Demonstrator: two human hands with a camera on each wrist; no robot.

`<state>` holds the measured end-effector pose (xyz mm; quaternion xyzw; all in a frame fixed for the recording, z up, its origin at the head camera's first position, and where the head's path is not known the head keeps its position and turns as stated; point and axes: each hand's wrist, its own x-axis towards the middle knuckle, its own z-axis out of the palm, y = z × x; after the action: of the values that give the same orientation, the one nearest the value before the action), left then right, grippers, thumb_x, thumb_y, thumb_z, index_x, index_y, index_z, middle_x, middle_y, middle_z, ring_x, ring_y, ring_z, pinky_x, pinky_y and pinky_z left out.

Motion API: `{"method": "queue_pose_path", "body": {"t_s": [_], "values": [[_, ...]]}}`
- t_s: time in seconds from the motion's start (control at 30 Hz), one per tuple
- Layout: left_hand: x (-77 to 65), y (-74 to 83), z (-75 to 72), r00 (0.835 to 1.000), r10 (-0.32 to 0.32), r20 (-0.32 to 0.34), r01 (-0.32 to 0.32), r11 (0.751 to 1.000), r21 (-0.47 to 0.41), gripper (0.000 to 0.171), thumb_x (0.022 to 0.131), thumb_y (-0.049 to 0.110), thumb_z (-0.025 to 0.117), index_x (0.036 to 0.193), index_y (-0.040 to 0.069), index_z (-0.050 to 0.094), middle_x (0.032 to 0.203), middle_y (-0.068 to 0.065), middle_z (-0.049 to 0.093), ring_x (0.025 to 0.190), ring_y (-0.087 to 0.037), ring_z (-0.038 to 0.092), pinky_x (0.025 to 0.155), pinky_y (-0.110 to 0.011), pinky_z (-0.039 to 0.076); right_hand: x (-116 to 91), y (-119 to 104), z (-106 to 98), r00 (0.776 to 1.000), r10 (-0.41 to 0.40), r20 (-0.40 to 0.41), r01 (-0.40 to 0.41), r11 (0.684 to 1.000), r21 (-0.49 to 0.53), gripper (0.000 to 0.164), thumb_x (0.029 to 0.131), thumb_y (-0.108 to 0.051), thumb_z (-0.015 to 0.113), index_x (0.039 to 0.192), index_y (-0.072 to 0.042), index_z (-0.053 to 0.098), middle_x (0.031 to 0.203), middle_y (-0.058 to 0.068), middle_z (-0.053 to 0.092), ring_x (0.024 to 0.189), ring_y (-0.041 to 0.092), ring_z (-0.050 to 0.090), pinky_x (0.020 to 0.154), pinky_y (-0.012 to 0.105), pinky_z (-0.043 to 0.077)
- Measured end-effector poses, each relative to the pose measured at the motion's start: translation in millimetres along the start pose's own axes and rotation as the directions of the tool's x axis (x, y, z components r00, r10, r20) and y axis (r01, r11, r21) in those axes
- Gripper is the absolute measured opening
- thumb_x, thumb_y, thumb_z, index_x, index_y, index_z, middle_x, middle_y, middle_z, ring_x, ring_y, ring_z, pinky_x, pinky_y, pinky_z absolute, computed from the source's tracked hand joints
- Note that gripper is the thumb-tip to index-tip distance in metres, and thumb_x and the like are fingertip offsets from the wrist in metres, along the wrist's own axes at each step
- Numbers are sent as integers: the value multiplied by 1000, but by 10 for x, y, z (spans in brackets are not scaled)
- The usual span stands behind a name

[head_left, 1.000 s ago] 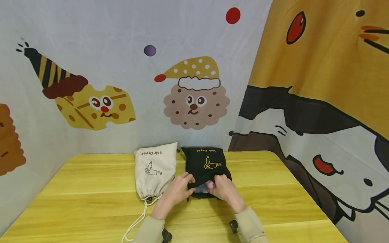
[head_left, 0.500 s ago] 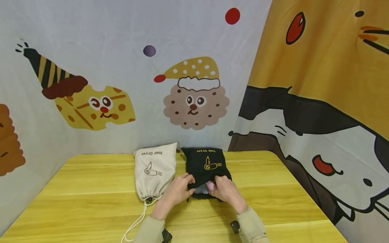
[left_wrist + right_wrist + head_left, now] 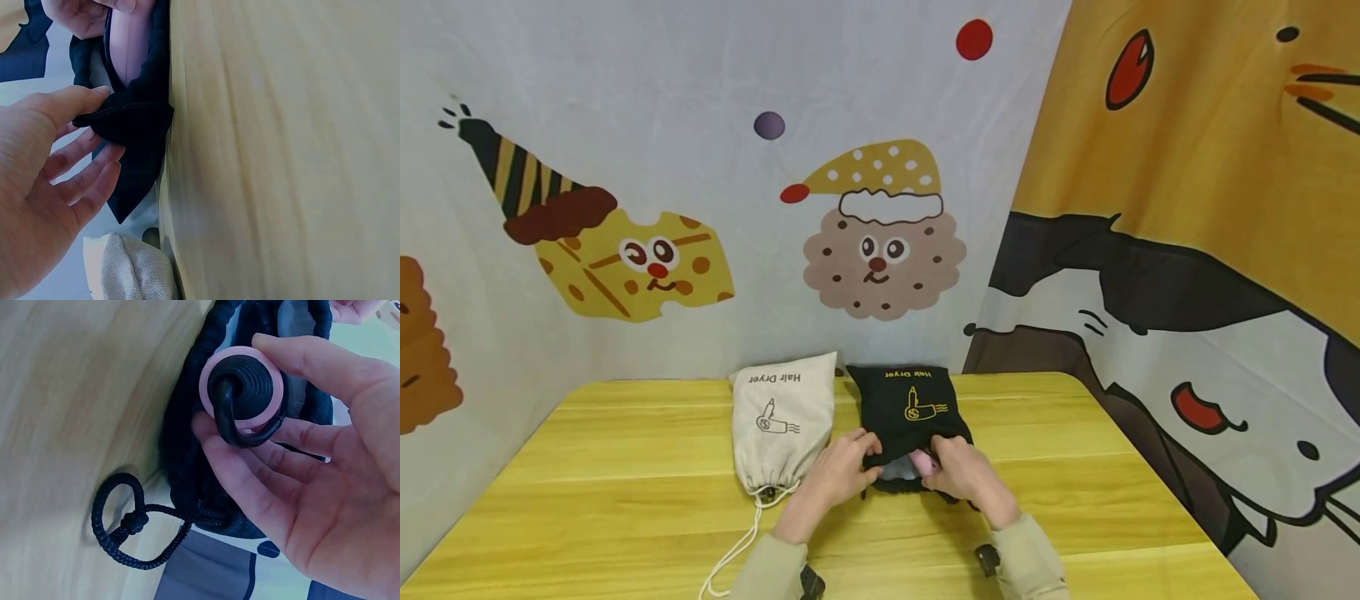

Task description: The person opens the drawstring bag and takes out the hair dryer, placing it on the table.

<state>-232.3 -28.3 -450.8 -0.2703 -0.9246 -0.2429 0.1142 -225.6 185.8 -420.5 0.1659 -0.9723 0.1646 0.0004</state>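
Observation:
A black drawstring bag, printed "Hair Dryer", lies at the back middle of the table, mouth towards me. My left hand pinches the left side of its mouth between thumb and fingers, lifting the fabric. At the right of the opening, my right hand grips the end of a pink hair dryer handle. In the right wrist view, fingers and thumb surround the handle's round end, where a black cord comes out and bends. The rest of the hair dryer is hidden inside the bag, whose lining looks grey.
Left of the black bag lies a beige "Hair Dryer" bag, its white drawstring trailing towards the front edge. A knotted black drawstring loops out beside the black bag's mouth. A cartoon-printed cloth hangs behind the wooden table.
My right hand has shifted slightly to the right with the pink handle, and a little more of the handle shows. My left hand keeps its place on the bag.

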Motion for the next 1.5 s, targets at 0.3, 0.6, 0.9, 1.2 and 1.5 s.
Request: {"method": "queue_pose_path", "body": {"t_s": [0.3,0.6,0.9,1.2,1.5], "values": [[6,6,-3,1000,9,-14,-9,1000,11,20,79,22,75,94,14,63,85,2,57,72,-9,54,61,-21,45,-23,38,-63,998,-41,53,40,999,21,28,72,-14,80,81,-8,54,71,1,50,62,15,47,54,28,38],[21,69,36,993,112,-40,-112,994,-9,20,79,21,76,91,12,63,82,1,59,72,-10,57,66,-21,49,-6,196,-116,992,-79,94,77,997,16,27,70,-10,77,79,-10,52,68,-2,46,61,13,43,54,25,35],[53,173,25,989,140,47,-132,980,-149,15,83,22,72,91,13,63,83,2,61,76,-7,58,70,-17,48,-34,397,-214,981,-153,123,152,988,20,26,69,-2,73,81,-8,51,68,-2,45,61,11,39,56,23,32],[186,1,-100,991,74,-115,-89,987,-131,8,86,13,68,90,9,63,86,-3,61,78,-18,61,70,-25,51,-90,509,-242,987,-50,154,44,998,41,33,65,2,75,90,-4,54,80,4,53,74,19,46,65,30,39],[345,-239,-68,989,19,-146,10,980,196,34,89,13,64,121,4,56,117,-13,61,109,-30,57,94,-40,48,-93,442,-151,989,73,126,-75,997,8,38,67,-8,82,94,-4,56,88,7,59,81,21,53,77,40,47]]}}
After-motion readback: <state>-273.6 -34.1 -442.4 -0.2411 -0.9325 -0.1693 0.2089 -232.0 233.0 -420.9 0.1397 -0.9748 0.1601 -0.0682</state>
